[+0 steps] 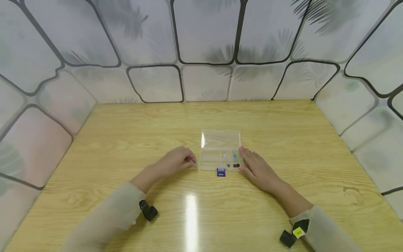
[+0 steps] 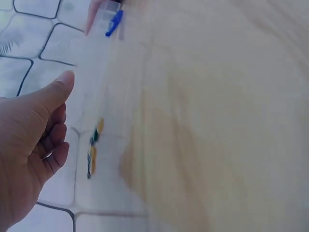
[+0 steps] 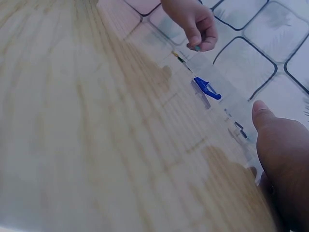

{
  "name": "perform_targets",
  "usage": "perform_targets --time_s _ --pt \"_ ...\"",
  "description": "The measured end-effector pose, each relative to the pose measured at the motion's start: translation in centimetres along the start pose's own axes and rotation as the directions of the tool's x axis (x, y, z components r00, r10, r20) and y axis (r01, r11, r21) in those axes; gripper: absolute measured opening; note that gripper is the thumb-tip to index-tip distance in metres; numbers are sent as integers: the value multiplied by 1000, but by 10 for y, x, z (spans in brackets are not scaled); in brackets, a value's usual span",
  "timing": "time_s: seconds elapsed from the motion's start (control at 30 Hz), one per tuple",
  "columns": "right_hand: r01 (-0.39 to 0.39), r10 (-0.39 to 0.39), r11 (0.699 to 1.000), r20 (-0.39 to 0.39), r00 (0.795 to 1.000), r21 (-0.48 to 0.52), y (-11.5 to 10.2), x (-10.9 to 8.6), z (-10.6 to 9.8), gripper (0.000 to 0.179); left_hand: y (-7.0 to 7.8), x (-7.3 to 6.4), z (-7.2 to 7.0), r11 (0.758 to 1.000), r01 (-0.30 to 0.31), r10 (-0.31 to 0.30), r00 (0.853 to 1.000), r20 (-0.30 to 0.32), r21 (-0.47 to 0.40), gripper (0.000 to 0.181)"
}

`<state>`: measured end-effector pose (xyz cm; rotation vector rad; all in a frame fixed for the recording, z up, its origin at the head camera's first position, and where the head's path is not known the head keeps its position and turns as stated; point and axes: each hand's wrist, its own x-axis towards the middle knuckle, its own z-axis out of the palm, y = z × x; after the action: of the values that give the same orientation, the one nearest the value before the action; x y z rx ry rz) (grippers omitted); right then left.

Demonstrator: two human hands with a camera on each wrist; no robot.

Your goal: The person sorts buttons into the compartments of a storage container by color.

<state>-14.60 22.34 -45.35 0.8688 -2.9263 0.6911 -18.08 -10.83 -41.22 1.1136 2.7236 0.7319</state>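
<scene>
On woodgrain tabletop [image 1: 151,122], a compartment box [image 1: 210,158] is seemingly being steadied at three o'clock by the outstretched right hand [image 1: 259,171], a teal piece [image 3: 196,48] being pinched by the left hand [image 1: 176,161].

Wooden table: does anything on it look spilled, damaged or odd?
A dark, curved mark on the wooden table, right of the right hand, breaks the grain; stain or wear, I can't tell. Nothing looks spilled.
</scene>
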Motion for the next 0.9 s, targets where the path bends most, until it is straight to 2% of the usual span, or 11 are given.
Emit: perform_targets --time_s 0.17,0.33,0.57,0.8,0.9 --pt "3 -3 1000 -9 1000 4 0 1 1 63 10 18 2 1000 -24 24 1000 -8 -3 13" --pt "3 -2 1000 -10 1000 3 2 1 3 63 22 35 5 1000 -15 15 1000 -1 -24 12" --pt "-12 12 1000 -4 1000 17 2 0 2 63 40 58 11 998 -39 38 999 -26 -42 15" --pt "-8 8 1000 -3 1000 27 3 2 2 63 57 78 21 997 -12 10 999 -41 -73 16" --pt "-1 1 999 -11 1000 37 4 2 2 63 63 86 23 998 0 -3 999 -53 -60 18"
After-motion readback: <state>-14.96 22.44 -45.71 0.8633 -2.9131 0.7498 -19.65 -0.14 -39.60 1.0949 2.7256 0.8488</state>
